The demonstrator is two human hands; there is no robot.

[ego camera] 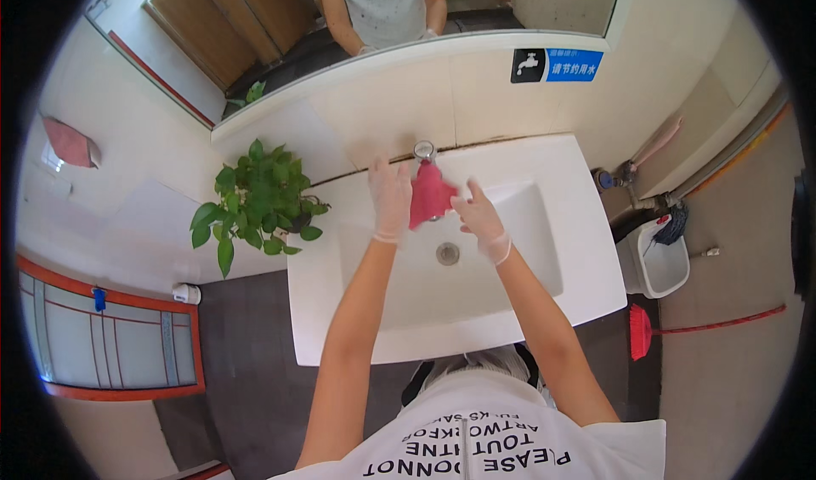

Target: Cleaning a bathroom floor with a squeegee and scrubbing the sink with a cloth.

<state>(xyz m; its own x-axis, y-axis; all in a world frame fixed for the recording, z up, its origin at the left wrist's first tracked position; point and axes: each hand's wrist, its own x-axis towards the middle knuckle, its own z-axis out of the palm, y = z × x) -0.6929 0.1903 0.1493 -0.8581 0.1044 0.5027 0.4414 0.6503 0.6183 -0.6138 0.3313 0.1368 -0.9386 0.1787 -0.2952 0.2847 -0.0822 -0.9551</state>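
Note:
A pink cloth [432, 193] hangs over the spout of a chrome faucet [424, 151] at the back of a white washbasin [456, 333]. My left hand [390, 201], in a thin translucent glove, is upright along the cloth's left edge, fingers extended. On the other side my right hand [479, 222], gloved alike, has its thumb and fingers spread. Its fingertips are at the cloth's right corner; slight blur hides whether they touch it. The round drain [447, 254] shows in the bowl below the cloth.
A leafy potted plant [255, 199] stands at the basin's back left corner. Above the basin is a wall mirror [472, 8], with a blue sign [556, 65] bearing writing beneath it. To the right are a white mop sink [663, 263] holding a mop head [671, 225], and a red broom [640, 332].

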